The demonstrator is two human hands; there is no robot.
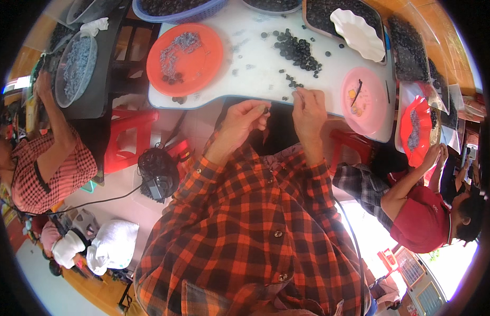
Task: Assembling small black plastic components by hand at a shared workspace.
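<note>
While my left grip (245,117) pinches a small dark piece (266,110) by the near edge of the surface (239,87), my right grip (310,108), at 3 o'clock, is bunched; on what, I can't tell. Black pieces (300,52) lie loose at 1 o'clock, grey-blue bits (188,41) in the red tray (208,71) at 10, so much seems left; what's done, I can't make out.

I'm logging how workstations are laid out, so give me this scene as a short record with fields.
Table: white, with loose black round pieces
Left grip: holds a small dark piece
Right grip: curled at the table's near edge; whether it holds anything is unclear
Left side: orange-red plate with small blue-grey pieces
Right side: pink plate with a dark stick-like item
Far side: blue basket; white scalloped dish
Neighbours: person in checks, left; person in dark red, right
</note>
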